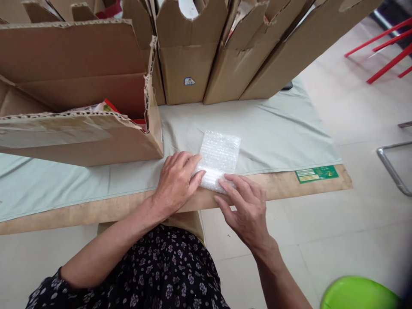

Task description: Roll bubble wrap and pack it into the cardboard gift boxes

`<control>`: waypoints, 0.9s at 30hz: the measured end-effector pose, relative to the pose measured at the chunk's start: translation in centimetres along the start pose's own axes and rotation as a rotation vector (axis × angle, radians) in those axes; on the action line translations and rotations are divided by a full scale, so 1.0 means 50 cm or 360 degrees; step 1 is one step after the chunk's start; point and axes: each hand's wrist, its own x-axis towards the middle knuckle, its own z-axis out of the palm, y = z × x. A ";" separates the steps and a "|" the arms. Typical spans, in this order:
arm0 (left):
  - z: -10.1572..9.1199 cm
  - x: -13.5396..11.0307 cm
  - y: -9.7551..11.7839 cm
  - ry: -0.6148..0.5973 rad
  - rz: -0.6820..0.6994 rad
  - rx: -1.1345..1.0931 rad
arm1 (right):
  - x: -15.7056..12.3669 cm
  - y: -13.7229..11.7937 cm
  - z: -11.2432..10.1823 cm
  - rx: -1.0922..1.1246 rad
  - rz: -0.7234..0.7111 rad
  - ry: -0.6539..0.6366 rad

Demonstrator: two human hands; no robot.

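A small white bubble-wrap packet (220,156) lies on the pale green cloth (273,133) near the table's front edge. My left hand (177,182) rests on the packet's near left corner, fingers curled and pressed down on it. On the near right edge my right hand (246,204) presses the packet with its fingers laid out almost flat. Both hands touch the wrap; whatever is inside it is hidden.
An open cardboard box (80,137) with red-printed contents stands at the left. Several more cardboard boxes (189,64) line the back. The wooden table edge (289,182) carries a green label (317,174). Red chair legs (383,47), a metal frame and a green stool (358,294) stand on the tiled floor.
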 end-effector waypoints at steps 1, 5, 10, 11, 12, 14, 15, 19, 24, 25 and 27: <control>-0.010 -0.008 0.005 -0.0002 0.0048 -0.0035 | 0.002 0.001 0.000 0.0028 0.0015 0.0002; -0.051 -0.046 0.020 -0.0162 0.0220 -0.0237 | 0.009 0.002 -0.009 0.0383 0.0096 -0.0015; -0.026 -0.031 0.006 -0.0086 0.0069 -0.0045 | 0.011 0.002 -0.010 0.0324 0.0215 0.0107; -0.016 -0.023 0.002 -0.0070 0.0023 0.0032 | 0.010 0.003 -0.008 0.0258 0.0179 0.0142; -0.008 -0.016 -0.001 -0.0065 -0.0018 0.0090 | 0.010 0.005 -0.004 0.0200 0.0123 0.0130; -0.004 -0.013 -0.001 -0.0015 -0.0073 0.0097 | 0.010 0.010 0.003 0.0099 0.0013 0.0036; -0.008 -0.018 0.002 0.0039 -0.0097 0.0033 | 0.010 0.013 0.006 0.0059 -0.0015 0.0005; -0.051 -0.071 0.028 0.0117 -0.0458 -0.0581 | 0.018 0.010 0.006 0.0180 0.0141 0.0124; -0.084 -0.107 0.043 -0.0298 -0.1155 -0.1545 | 0.031 -0.034 -0.013 0.0676 0.0319 -0.0059; -0.085 -0.104 0.042 -0.0313 -0.1190 -0.1688 | 0.032 -0.042 -0.017 0.0780 0.0311 -0.0148; -0.089 -0.098 0.039 -0.0282 -0.1199 -0.1893 | 0.029 -0.048 -0.022 0.0959 0.0335 -0.0257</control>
